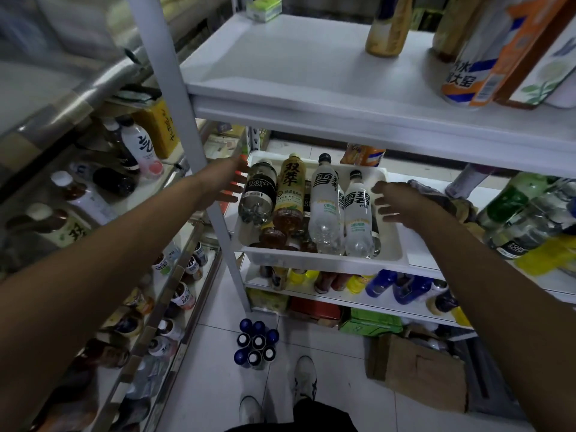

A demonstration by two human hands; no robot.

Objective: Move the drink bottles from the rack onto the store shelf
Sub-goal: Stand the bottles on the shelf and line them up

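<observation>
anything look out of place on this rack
The white tray seems to overhang the rack at its front edge, and the drink bottles in it lie piled on their sides, not upright. Blue-capped bottles stand on the floor.

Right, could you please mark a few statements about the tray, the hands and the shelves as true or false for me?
1. The bottles in the white tray lie on their sides. True.
2. The right hand holds a bottle by its cap. False: its fingers are spread at the tray's right side and hold no bottle.
3. The left hand is at the tray's left side. True.
4. The top shelf is packed full across its width. False: most of its left part is bare, and bottles and cartons stand mainly toward the right.
5. A cluster of blue-capped bottles stands on the floor. True.
</observation>
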